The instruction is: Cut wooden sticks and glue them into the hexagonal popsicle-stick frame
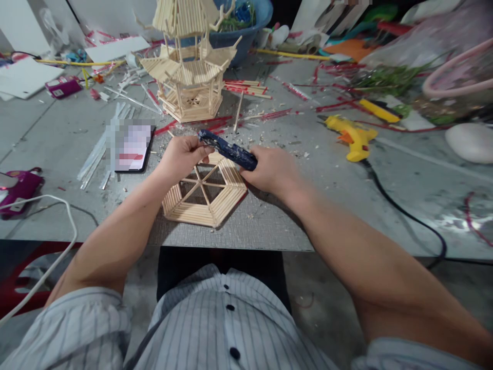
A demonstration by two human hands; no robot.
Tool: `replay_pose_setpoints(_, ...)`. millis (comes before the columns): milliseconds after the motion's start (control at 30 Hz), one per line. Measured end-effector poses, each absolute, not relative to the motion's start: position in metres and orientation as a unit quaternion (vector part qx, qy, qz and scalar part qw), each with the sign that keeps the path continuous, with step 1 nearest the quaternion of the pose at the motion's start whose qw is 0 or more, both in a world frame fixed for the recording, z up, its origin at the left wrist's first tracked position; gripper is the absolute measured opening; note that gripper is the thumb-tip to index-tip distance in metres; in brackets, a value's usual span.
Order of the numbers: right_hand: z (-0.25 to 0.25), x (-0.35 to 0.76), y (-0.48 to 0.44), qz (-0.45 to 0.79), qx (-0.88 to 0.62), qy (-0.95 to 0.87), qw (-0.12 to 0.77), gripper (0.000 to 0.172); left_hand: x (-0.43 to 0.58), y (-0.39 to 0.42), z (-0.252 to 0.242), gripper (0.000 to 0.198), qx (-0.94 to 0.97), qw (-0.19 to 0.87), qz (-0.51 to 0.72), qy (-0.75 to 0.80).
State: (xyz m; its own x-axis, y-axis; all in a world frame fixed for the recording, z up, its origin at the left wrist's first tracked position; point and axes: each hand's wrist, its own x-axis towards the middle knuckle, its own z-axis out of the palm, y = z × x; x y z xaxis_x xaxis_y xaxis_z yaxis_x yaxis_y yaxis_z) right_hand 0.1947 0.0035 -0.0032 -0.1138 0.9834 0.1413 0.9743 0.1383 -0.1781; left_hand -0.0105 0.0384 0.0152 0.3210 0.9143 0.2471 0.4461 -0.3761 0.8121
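Note:
My right hand (269,167) is closed around one end of a scuffed dark blue hand tool (229,149); its exact kind is unclear. At the tool's other end, my left hand (185,154) is pinched. A thin wooden stick (170,133) pokes out behind the left fingers, and most of it is hidden. Below both hands lies a flat hexagonal frame (194,211) made of wooden sticks, with thin spokes meeting at its centre. Beyond the hands stands a tiered pagoda model (188,69) of similar sticks.
A phone (134,148) lies left of my hands, beside clear glue sticks (96,146). To the right is a yellow glue gun (350,136) with a black cord. Red-wrapped sticks (248,88), a blue basin (246,38) and a yellow-handled cutter (379,110) lie farther back.

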Motion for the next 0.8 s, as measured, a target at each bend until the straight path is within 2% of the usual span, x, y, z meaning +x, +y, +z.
replay_pose_setpoints(300,-0.003,0.195,0.004,0.028,-0.694,-0.706,0.139,0.036,-0.012,0.04,0.01,0.024,0.745,0.318,0.367,0.457)
replay_pose_setpoints(400,-0.003,0.199,0.008,0.038,-0.699,-0.695,0.164,0.044,-0.011,0.038,0.012,0.02,0.746,0.305,0.375,0.458)
replay_pose_setpoints(533,-0.006,0.203,0.011,0.052,-0.673,-0.715,0.185,0.046,-0.01,0.04,0.01,0.014,0.733,0.303,0.407,0.453)
replay_pose_setpoints(800,-0.006,0.201,0.008,0.053,-0.643,-0.744,0.174,0.055,-0.013,0.048,0.002,0.02,0.723,0.322,0.442,0.423)
